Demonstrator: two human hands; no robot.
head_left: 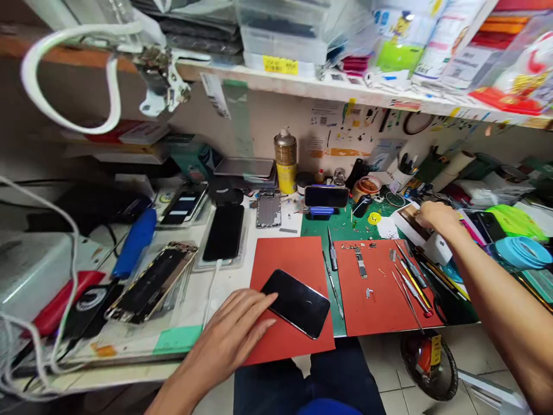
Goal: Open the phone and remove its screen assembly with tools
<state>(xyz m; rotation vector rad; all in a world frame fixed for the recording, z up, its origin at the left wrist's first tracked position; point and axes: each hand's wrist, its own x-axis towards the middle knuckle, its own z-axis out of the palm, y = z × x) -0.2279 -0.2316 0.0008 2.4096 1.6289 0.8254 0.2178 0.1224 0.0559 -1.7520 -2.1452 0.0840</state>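
Left-hand grip (227, 329) open on a black smartphone (296, 304); right-hand grip (436, 218) out over the far clutter.

I read the left fingers (261, 301) as flat and loose, resting on the phone's near edge without clamping it. The phone lies at a slant on a red repair mat (287, 259) at the front of the counter (228, 294). My right fingers (425, 212) curl down over a small box (408, 225) just beside a white charger (438, 246); from here I cannot tell whether they have hold of anything. Between the hands, a second red mat (371, 308) carries a slim circuit board (361, 262) and tiny parts, with several tweezers (410, 291) along its right side.
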